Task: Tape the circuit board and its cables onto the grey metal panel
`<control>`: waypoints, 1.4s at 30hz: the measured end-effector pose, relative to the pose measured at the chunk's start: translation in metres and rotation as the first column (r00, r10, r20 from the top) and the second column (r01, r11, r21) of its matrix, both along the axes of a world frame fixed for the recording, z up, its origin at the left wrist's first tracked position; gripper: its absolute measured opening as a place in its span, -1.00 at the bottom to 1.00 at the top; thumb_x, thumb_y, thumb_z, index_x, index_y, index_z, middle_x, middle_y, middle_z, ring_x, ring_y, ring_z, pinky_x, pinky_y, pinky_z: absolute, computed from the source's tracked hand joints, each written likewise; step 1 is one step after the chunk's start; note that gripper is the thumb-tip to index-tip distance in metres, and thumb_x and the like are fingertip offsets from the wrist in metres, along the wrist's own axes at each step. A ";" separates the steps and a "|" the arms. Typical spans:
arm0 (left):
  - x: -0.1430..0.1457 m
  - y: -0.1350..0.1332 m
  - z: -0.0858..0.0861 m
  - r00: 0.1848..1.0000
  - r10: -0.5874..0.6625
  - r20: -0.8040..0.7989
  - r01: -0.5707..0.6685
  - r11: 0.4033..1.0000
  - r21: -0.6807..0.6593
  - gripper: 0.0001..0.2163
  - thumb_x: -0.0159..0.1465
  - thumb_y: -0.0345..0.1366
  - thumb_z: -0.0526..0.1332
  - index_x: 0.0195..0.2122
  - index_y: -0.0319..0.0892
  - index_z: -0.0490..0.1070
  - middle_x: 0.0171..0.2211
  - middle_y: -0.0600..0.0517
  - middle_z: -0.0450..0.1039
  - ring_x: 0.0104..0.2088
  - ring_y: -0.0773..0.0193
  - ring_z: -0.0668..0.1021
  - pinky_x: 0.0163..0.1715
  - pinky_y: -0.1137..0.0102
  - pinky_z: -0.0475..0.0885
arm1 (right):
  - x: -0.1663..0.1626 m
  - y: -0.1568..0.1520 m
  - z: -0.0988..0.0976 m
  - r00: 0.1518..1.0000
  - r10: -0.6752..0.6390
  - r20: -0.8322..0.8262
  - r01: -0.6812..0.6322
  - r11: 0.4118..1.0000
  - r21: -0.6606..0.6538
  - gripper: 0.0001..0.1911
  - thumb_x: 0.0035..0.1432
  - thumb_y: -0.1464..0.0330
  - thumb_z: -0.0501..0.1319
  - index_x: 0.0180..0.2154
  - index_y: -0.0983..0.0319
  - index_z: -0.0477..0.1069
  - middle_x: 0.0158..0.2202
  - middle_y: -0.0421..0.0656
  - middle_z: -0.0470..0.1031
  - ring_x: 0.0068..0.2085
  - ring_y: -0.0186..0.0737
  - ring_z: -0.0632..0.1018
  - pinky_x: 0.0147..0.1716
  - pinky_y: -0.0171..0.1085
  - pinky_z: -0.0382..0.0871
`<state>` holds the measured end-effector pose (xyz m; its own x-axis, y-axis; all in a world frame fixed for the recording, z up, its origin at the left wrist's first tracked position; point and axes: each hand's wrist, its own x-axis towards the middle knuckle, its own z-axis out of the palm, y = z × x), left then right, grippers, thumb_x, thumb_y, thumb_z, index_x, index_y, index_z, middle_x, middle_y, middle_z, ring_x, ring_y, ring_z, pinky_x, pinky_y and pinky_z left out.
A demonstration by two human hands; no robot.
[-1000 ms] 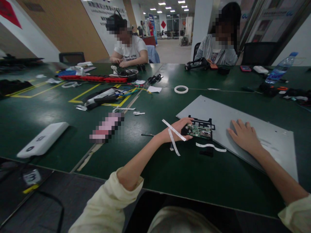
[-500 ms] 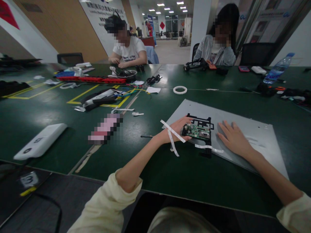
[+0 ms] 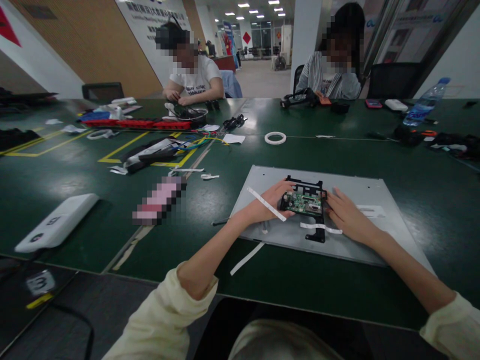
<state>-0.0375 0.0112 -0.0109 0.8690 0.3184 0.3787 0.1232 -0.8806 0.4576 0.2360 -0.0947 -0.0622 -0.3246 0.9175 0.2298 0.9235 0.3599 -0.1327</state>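
A green circuit board (image 3: 304, 202) in a black plastic frame (image 3: 311, 186) lies on a grey metal panel (image 3: 360, 220). My left hand (image 3: 270, 201) grips the board's left edge, and a white tape strip (image 3: 265, 203) is stuck across the back of that hand. My right hand (image 3: 343, 214) rests against the board's right side with its fingers curled onto it. Another white tape strip (image 3: 320, 228) lies across the frame's lower part. A loose strip (image 3: 246, 258) lies on the green table in front of the panel.
A white tape roll (image 3: 275, 138) sits beyond the panel. A white device (image 3: 56, 222) lies at the near left. Cables, tools and red trays (image 3: 142, 123) crowd the far left. Two other people sit across the table. A water bottle (image 3: 423, 106) lies far right.
The grey panel has slid left and turned square under the board. My right hand has moved left from the panel to the board's right side. One tape strip has dropped onto the table.
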 end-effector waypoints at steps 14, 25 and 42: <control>0.009 0.001 -0.012 0.999 0.048 0.004 -0.047 0.998 -0.035 -0.48 0.16 -0.11 0.27 0.07 -0.19 0.16 0.24 -0.25 0.06 0.31 -0.02 0.05 0.23 -0.06 0.09 | 0.008 0.002 -0.006 0.885 -0.070 -0.461 0.067 0.997 -0.024 -0.57 0.31 0.24 -0.08 0.07 0.21 0.37 0.15 -0.10 0.32 0.27 -0.06 0.15 0.23 0.11 0.07; 0.008 0.000 -0.014 0.995 0.056 -0.079 -0.059 0.997 -0.047 -0.34 0.16 -0.11 0.27 0.22 -0.16 0.04 0.27 -0.23 0.02 0.27 -0.03 0.16 0.20 -0.01 0.18 | 0.012 0.002 0.002 0.871 -0.112 -0.478 0.114 0.993 -0.024 -0.63 0.25 0.28 0.00 -0.06 0.14 0.50 0.06 -0.13 0.41 0.09 -0.12 0.42 0.14 -0.03 0.26; 0.010 0.004 -0.027 0.992 0.084 -0.097 -0.078 0.995 0.063 -0.36 0.17 -0.06 0.24 0.20 -0.25 0.11 0.23 -0.25 0.10 0.25 0.01 0.19 0.21 0.06 0.15 | -0.121 -0.036 0.064 0.825 0.549 0.137 -0.564 0.778 0.279 -0.74 0.28 0.34 0.07 -0.07 0.31 0.38 -0.06 -0.04 0.43 -0.01 -0.12 0.40 -0.01 -0.11 0.32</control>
<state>-0.0271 0.0154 -0.0382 0.8757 0.3690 0.3115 0.2376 -0.8908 0.3874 0.1151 -0.1307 0.0014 -0.7741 0.4649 0.4297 0.5527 0.8272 0.1007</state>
